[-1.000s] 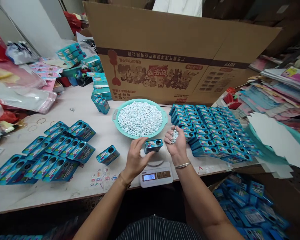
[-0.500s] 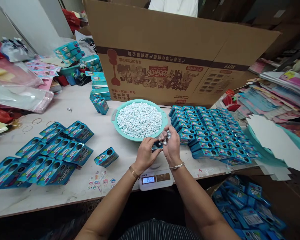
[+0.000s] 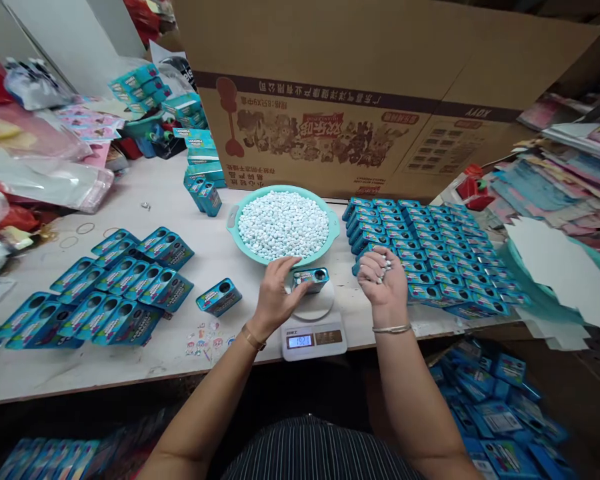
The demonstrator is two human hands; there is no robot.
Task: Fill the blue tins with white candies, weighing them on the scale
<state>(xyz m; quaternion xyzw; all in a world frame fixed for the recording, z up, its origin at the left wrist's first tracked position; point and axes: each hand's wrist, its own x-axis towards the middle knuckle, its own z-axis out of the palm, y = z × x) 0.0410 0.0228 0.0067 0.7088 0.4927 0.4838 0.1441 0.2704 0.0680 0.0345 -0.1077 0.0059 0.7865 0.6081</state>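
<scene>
My left hand (image 3: 276, 295) grips a small teal candy box (image 3: 311, 279) by its left end, thumb in front and fingers behind. The box, with a round dark opening on top, is on or just over the round plate of a white kitchen scale (image 3: 314, 341) with a lit display. My right hand (image 3: 386, 283) is palm up to the right of the scale, fingers curled over several small white candies (image 3: 386, 265). Behind the box stands a mint-green bowl (image 3: 233, 225) heaped with pale candies (image 3: 283, 223). One more teal box (image 3: 219, 297) lies left of the scale.
Rows of teal boxes (image 3: 425, 250) stand on the right, and a looser group (image 3: 125, 287) on the left. A large cardboard carton (image 3: 320, 87) rises behind the bowl. Below the table's right edge is a heap of teal boxes (image 3: 500, 407).
My right hand has moved right, away from the box, with candies still in it. The box has come into view over the scale plate in my left hand. The display reading has changed.
</scene>
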